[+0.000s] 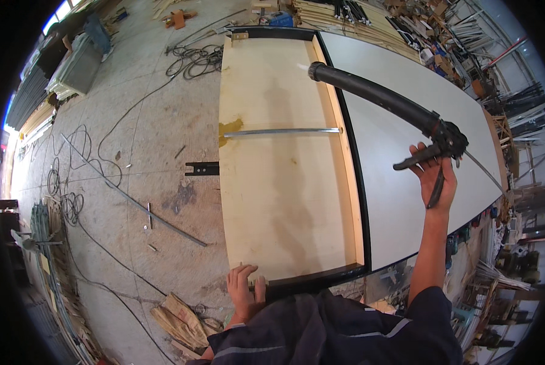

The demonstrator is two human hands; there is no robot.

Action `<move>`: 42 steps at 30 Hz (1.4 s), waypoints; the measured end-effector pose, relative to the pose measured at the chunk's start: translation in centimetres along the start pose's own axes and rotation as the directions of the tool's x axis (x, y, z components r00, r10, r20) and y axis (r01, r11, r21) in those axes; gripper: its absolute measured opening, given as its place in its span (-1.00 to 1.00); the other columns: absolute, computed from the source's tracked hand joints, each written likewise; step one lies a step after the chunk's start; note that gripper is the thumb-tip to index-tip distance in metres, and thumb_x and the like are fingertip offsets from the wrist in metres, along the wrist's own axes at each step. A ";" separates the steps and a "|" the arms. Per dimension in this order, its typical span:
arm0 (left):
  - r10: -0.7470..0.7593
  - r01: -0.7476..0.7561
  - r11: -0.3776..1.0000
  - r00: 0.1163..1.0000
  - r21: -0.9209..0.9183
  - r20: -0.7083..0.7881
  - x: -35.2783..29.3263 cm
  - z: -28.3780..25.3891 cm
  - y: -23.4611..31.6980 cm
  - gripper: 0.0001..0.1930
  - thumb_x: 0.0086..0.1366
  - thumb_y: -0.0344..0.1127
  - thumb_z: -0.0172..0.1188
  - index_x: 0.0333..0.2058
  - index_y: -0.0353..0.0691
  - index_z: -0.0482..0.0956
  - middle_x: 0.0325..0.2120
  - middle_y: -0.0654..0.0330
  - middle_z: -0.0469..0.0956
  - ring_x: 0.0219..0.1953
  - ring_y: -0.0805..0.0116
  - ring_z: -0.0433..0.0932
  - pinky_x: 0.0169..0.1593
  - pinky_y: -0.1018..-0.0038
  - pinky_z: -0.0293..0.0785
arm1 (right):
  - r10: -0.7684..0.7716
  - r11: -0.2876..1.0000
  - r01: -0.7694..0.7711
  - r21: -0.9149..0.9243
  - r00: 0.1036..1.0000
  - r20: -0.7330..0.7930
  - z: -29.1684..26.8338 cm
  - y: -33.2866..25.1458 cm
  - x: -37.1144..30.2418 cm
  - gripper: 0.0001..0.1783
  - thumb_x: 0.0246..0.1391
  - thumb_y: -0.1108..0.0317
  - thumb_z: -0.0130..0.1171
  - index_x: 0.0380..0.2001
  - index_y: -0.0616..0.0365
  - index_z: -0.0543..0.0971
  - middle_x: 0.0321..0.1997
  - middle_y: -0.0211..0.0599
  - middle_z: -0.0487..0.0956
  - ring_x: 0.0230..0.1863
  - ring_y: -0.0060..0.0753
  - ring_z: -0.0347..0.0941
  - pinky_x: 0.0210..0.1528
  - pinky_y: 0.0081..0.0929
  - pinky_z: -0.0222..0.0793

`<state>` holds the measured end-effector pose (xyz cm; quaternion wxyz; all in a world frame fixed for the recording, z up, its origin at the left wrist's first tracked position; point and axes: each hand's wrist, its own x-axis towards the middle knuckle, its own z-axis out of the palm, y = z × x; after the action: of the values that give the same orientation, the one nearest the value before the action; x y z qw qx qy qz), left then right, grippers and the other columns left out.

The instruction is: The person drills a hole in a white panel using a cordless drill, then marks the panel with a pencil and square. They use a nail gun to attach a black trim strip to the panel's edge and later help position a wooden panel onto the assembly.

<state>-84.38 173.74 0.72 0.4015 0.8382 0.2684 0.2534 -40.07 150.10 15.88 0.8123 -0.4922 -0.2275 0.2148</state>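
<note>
black caulking gun (382, 100), pale wood panel (278, 182), white board (406, 121)

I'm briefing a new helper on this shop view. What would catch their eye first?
The long black caulking gun, held up at right in the right hand, its nozzle over the big wooden panel. The left hand rests on the panel's near edge. Cables sprawl across the concrete floor at left.

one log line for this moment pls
right hand: grips black caulking gun above white panel | left hand: rests on wooden panel near edge
</note>
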 end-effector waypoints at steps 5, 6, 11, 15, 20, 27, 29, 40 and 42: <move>-0.026 0.026 1.000 1.000 -0.008 -0.012 -0.2 -0.2 0.0 -0.69 0.17 -0.43 0.28 -0.08 -0.28 0.55 -0.14 -0.01 0.58 -0.06 -0.07 0.51 0.11 0.11 0.36 | 0.010 1.000 -0.008 0.021 0.997 -0.077 -1.5 -0.6 -9.3 -0.33 0.41 -0.11 -0.02 0.36 0.12 0.34 0.38 0.06 0.41 0.42 0.18 0.30 0.39 0.27 0.25; -0.020 0.020 1.000 1.000 -0.010 -0.017 -0.1 -0.2 0.0 -0.70 0.19 -0.43 0.28 -0.08 -0.28 0.55 -0.14 -0.01 0.58 -0.06 -0.07 0.51 0.11 0.10 0.36 | 0.014 0.999 -0.009 0.048 0.994 -0.109 -1.6 -0.6 -11.4 -0.28 0.37 -0.13 0.02 0.39 0.13 0.31 0.39 0.05 0.40 0.43 0.18 0.29 0.40 0.29 0.21; -0.021 0.024 0.992 1.000 -0.124 0.022 0.7 0.8 1.7 -0.76 0.26 -0.46 0.23 -0.09 -0.30 0.55 -0.16 -0.02 0.56 -0.07 -0.05 0.51 0.09 0.15 0.38 | 0.028 0.920 0.042 0.391 0.985 -0.170 -0.9 1.1 -21.5 -0.31 0.40 0.01 0.03 0.40 0.24 0.26 0.38 0.19 0.37 0.41 0.28 0.28 0.37 0.36 0.28; -0.066 0.205 0.842 0.958 -0.500 0.280 2.8 3.9 5.4 -0.64 0.45 -0.28 0.14 0.11 -0.36 0.46 -0.06 -0.06 0.58 0.03 0.04 0.53 0.16 0.21 0.41 | 0.100 0.842 0.041 0.538 0.968 -0.230 1.0 3.0 -27.8 -0.29 0.35 0.05 0.09 0.39 0.27 0.25 0.34 0.23 0.40 0.37 0.33 0.33 0.36 0.37 0.30; 0.024 0.580 0.253 0.797 -0.775 0.604 6.4 10.8 12.1 -0.27 0.53 0.19 -0.06 0.41 -0.24 0.11 0.20 -0.14 0.46 0.20 -0.02 0.50 0.24 -0.01 0.45 | 0.209 0.846 -0.079 0.528 0.959 -0.191 0.6 4.5 -34.9 -0.28 0.30 0.09 0.15 0.37 0.28 0.27 0.34 0.27 0.41 0.36 0.36 0.36 0.32 0.25 0.36; -0.277 0.626 0.125 0.767 -0.770 0.579 1.4 14.3 16.8 -0.40 0.40 0.19 0.20 0.16 -0.17 0.44 0.02 -0.04 0.62 0.02 0.12 0.63 0.12 0.18 0.58 | 0.467 0.878 -0.478 -0.012 0.864 -0.189 -1.1 3.7 -43.7 -0.23 0.34 -0.18 0.07 0.32 0.25 0.34 0.11 0.13 0.59 0.15 0.10 0.58 0.09 -0.08 0.57; -0.290 0.601 0.137 0.784 -0.787 0.549 -0.6 14.3 17.5 -0.42 0.39 0.18 0.21 0.13 -0.17 0.45 0.00 -0.02 0.62 0.00 0.10 0.64 0.12 0.16 0.59 | 0.411 0.899 -0.382 0.215 0.904 -0.115 -2.0 2.9 -45.7 -0.11 0.29 -0.34 0.03 0.31 0.27 0.34 0.02 0.04 0.61 -0.01 -0.10 0.63 -0.08 -0.22 0.60; -0.048 0.553 0.346 0.817 -0.758 0.574 -10.3 19.0 30.8 -0.38 0.43 0.15 0.16 0.21 -0.24 0.41 0.10 -0.09 0.56 0.13 0.05 0.58 0.19 0.10 0.57 | 0.277 0.710 0.072 0.701 0.887 -0.371 -6.7 -0.7 -58.2 -0.23 0.41 -0.35 -0.25 0.03 0.23 0.46 -0.36 -0.23 0.55 -0.53 -0.47 0.42 -0.56 -0.49 0.38; 0.056 0.574 0.370 0.771 -0.730 0.634 -11.0 20.5 33.3 -0.35 0.41 0.13 0.20 0.23 -0.26 0.36 0.14 -0.12 0.52 0.17 0.00 0.55 0.20 0.05 0.57 | 0.222 0.725 0.172 0.666 0.858 -0.463 -6.8 -0.7 -60.1 -0.25 0.40 -0.34 -0.21 0.03 0.24 0.46 -0.35 -0.22 0.55 -0.54 -0.48 0.41 -0.56 -0.49 0.37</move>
<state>-71.06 137.79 14.14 0.8809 0.4631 0.0944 0.0263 -84.37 110.54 4.22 0.9627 -0.1975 0.1001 0.1557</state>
